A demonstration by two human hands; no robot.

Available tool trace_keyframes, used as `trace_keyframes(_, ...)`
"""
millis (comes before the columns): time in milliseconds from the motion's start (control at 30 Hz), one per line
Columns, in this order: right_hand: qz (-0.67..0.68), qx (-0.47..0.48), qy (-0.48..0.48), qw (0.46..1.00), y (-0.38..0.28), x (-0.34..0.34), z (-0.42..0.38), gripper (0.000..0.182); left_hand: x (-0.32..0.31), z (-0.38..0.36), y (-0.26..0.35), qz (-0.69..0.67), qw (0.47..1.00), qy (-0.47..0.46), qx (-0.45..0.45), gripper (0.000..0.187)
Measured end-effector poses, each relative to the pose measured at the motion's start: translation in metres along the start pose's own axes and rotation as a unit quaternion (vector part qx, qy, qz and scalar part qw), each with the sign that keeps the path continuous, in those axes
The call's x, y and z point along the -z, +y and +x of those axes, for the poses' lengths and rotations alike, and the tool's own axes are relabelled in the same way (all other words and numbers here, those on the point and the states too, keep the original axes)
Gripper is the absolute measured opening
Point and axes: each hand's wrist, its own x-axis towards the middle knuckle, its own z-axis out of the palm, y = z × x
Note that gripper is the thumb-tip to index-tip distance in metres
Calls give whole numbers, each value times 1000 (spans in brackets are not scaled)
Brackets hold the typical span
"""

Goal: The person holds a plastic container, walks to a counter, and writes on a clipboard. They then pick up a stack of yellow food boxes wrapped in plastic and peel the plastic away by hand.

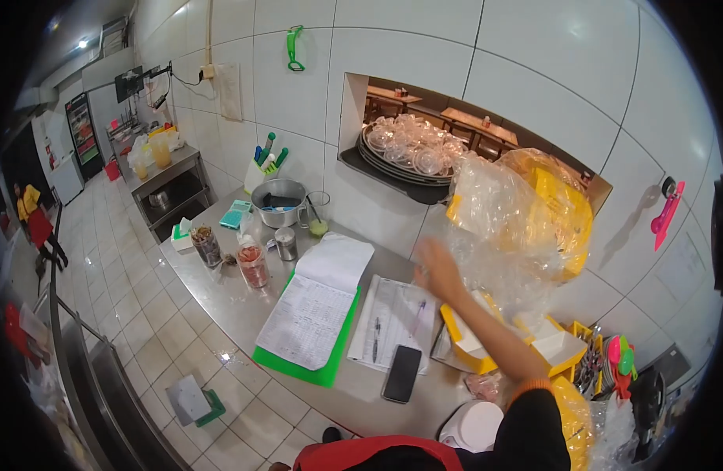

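Item: my right hand (437, 269), raised, fingers spread, gripping nothing, just beside a heap of clear plastic bags (503, 212) with yellow print I cannot read. Below, on the steel surface (220, 290): yellow boxes (471, 345), printed sheets with pen (375, 339), black phone (401, 374), open ledger (314, 310), writing illegible.

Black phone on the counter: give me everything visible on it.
The phone is a slim black slab with rounded corners and a dark, glossy face, no lit screen visible. It lies flat on the steel counter near its front edge, long axis tilted slightly, its top end overlapping the printed paper sheets. A pen lies just to its left. No hand touches it.
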Motion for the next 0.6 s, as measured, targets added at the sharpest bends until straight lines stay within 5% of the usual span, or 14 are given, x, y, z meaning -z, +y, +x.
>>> trace_keyframes(67,-245,-109,6,963,41,-6,34,77,14,9,-6,-16,999,-18,24,27)
trace_keyframes(133,-313,-244,-19,918,87,-2,51,93,28,22,-6,-37,998,-25,36,27)
trace_keyframes(200,-314,-141,89,935,198,-45,27,68,37,34,-2,-52,997,-33,42,27)
trace_keyframes(233,-314,-143,86,934,198,-42,29,68,39,41,1,-61,997,-38,42,27)
trace_keyframes(300,-234,-283,-123,922,191,-26,36,41,41,53,8,-77,995,-46,39,28)
trace_keyframes(333,-234,-284,-124,921,192,-27,36,41,41,59,13,-83,995,-51,34,28)
trace_keyframes(433,-236,-235,-53,941,196,-25,32,30,39,77,26,-105,992,-64,10,28)
trace_keyframes(500,-191,-216,78,954,203,-19,33,30,36,92,37,-113,991,-64,-17,29)
trace_keyframes(567,-225,-201,67,951,207,5,33,30,35,101,52,-32,997,-18,-61,33)
trace_keyframes(600,-448,9,197,872,315,-34,2,33,31,111,52,-62,995,-17,-71,35)
